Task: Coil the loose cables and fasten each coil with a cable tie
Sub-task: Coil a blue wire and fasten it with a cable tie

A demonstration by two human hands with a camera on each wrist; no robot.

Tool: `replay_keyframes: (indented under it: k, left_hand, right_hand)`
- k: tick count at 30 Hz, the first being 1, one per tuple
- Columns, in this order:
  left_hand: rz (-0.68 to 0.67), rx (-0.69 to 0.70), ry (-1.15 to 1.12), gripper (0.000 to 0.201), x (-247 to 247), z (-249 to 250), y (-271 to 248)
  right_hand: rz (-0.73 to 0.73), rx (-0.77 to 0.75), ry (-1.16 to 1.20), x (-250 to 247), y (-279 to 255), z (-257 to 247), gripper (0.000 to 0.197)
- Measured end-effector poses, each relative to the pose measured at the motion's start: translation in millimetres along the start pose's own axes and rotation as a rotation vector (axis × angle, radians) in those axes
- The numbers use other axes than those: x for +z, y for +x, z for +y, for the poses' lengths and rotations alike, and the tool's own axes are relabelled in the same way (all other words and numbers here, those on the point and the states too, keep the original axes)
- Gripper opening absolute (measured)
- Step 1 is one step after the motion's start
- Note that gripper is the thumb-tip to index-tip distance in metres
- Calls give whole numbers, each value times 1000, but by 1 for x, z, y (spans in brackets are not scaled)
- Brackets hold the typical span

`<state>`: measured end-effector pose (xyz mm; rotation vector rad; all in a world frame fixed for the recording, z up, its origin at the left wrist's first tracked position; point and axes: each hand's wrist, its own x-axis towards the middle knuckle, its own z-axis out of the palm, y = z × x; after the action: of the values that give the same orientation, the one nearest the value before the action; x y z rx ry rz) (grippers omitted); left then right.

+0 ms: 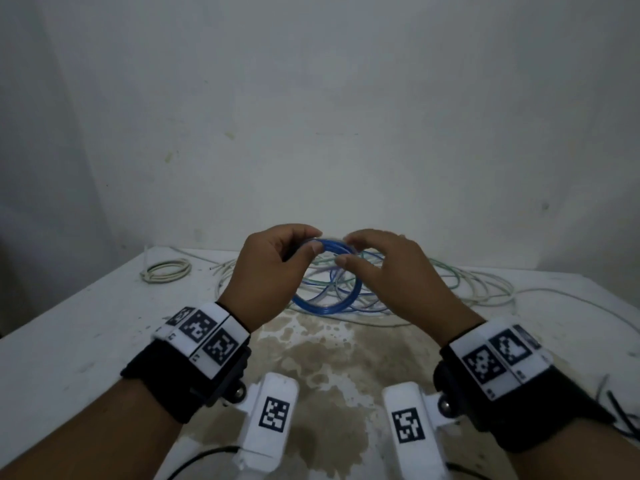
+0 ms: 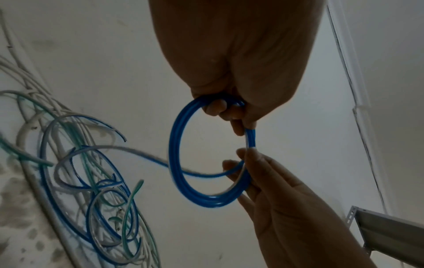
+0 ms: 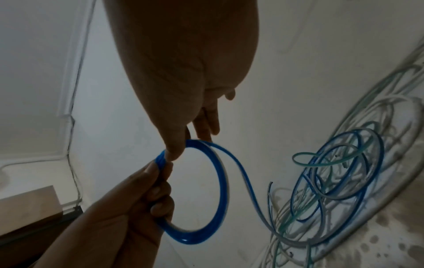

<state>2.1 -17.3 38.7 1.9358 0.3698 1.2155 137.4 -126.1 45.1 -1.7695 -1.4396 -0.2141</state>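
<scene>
The left hand (image 1: 273, 268) gripped the blue coil (image 2: 183, 145) with curled fingers, holding it above the bench (image 1: 86, 337). The right hand (image 1: 391, 271) pinched the coil's other side between thumb and fingertips. A blue tail ran from the coil down into the loose cables (image 1: 460, 285) behind; a white coil (image 1: 166, 270) lay far left.

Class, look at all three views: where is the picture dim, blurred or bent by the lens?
Head view: dim, wall darkening toward the corners, right hand slightly smeared. Left wrist view: backlit left hand dark, blue coil blurred at its lower arc, wall lines bowed. Right wrist view: trailing blue cable blurred.
</scene>
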Motion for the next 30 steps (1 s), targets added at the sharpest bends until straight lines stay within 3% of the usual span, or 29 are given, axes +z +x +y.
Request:
replay_keyframes:
  k: [2,6,7,9,13,16,22,24,27,30]
  left_hand:
    - [38,5,-25,10,0,2,0]
    - [80,64,3,10,-4,8,2]
    - [97,72,0,11,-7,9,4]
    - [137,69,-41,15,-13,9,6]
    - [161,13,-128,17,-21,8,4]
    - [39,-89,-168,20,-34,8,6]
    - [-376,-320,-152,37,-54,22,16]
    - [-372,-373,-298,36,-53,26,17]
    - [-242,-402,-449,35,-54,25,20]
    - [-316,-485,-533,32,-54,22,17]
  right_hand:
    - [57,-52,50,0,2,-1,9]
    - [133,-128,59,4,8,-7,6]
    - [136,-148,49,4,11,-8,13]
    - [95,-159,77,6,16,-12,24]
    - [7,-176,125,8,26,-28,15]
    - [-73,-251,-7,0,36,-39,18]
    - [-298,-360,-212,-4,48,-59,19]
    - [-264,-314,-125,-5,47,-59,12]
    - [-198,-188,116,-7,41,-50,12]
    - [-200,-158,226,-5,38,-41,15]
